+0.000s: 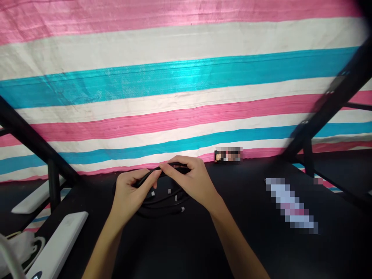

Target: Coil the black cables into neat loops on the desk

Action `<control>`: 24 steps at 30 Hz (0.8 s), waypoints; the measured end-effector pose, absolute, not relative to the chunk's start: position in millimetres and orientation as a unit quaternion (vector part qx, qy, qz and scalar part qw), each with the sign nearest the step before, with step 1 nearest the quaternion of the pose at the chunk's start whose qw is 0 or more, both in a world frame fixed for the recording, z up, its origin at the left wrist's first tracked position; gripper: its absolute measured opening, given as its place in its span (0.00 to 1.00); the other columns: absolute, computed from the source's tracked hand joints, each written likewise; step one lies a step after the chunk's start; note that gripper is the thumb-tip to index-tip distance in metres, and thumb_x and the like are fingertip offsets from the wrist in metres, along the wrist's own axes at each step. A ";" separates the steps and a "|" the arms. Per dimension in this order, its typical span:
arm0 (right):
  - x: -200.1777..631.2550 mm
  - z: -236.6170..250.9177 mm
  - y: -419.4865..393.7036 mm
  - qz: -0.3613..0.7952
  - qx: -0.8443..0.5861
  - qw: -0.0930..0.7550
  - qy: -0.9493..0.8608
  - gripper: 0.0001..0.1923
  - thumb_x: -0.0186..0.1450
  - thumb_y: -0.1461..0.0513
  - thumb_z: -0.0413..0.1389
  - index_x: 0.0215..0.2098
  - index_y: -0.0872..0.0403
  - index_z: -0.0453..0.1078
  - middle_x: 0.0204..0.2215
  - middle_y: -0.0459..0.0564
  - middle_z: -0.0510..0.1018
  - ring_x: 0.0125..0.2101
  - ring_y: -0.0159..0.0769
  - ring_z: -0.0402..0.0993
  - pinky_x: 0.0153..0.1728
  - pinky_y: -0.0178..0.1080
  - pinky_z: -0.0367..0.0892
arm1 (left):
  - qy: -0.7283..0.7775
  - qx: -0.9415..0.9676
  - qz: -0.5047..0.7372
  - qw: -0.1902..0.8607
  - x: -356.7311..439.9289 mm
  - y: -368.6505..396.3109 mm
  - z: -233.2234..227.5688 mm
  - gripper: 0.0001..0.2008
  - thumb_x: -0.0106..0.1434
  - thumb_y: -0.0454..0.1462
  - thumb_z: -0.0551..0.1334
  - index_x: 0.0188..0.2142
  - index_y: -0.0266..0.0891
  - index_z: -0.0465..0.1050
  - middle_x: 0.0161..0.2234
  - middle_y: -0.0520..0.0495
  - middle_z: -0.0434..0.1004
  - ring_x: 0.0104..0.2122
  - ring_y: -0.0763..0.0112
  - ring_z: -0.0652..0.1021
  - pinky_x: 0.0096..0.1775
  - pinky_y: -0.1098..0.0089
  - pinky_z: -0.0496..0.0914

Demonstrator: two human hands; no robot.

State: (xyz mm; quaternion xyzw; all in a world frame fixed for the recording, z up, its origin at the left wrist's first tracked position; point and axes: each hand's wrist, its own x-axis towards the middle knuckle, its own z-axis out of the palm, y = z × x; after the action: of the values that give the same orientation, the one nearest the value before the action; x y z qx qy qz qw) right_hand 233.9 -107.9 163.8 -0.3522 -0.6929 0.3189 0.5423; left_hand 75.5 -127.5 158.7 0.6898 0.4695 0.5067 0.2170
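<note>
We pinch a black cable [162, 199] at twelve o'clock of its coil: left hand [130, 190] and right hand [193, 178] both closed on it.

A striped tarp [180, 77] in pink, white and turquoise hung as a backdrop behind a black table [247, 240], its lower edge meeting the tabletop's far side. Black metal frame bars [328, 104] slanted across the view at both sides, and two long white flat pieces [58, 242] lay at the lower left, just beside the table's left edge. A small dark object [217, 156] stood at the table's back edge, too blurred to identify.
</note>
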 end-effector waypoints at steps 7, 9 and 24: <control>238.5 163.3 -108.0 0.296 -0.351 0.527 -0.715 0.08 0.63 0.57 0.58 0.32 0.51 0.76 0.31 0.42 0.80 0.32 0.31 0.75 0.29 0.32 0.64 | 0.443 0.609 0.477 0.453 73.0 -122.0 151.9 0.24 0.61 0.50 0.58 0.17 0.38 0.57 0.12 0.57 0.49 0.14 0.82 0.51 0.18 0.73 0.43; 239.2 162.7 -107.3 0.287 -0.350 0.508 -0.733 0.07 0.63 0.57 0.58 0.34 0.50 0.77 0.32 0.41 0.81 0.30 0.29 0.74 0.26 0.31 0.61 | 0.434 0.580 0.445 0.527 72.9 -121.3 152.8 0.26 0.62 0.52 0.56 0.17 0.38 0.53 0.11 0.58 0.47 0.13 0.82 0.50 0.18 0.73 0.42; 244.6 162.2 -101.7 0.287 -0.370 0.473 -0.746 0.11 0.62 0.54 0.58 0.31 0.54 0.73 0.21 0.41 0.67 0.22 0.25 0.58 0.24 0.31 0.54 | 0.434 0.526 0.502 0.532 64.4 -122.0 161.1 0.27 0.58 0.53 0.61 0.16 0.38 0.54 0.09 0.60 0.46 0.12 0.85 0.47 0.18 0.74 0.41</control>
State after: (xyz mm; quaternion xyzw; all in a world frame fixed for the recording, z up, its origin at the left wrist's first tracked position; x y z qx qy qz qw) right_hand 244.6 -101.7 162.2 -0.3700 -0.7464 0.2873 0.4726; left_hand 64.4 -122.0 161.1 0.5259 0.4337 0.5024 0.5319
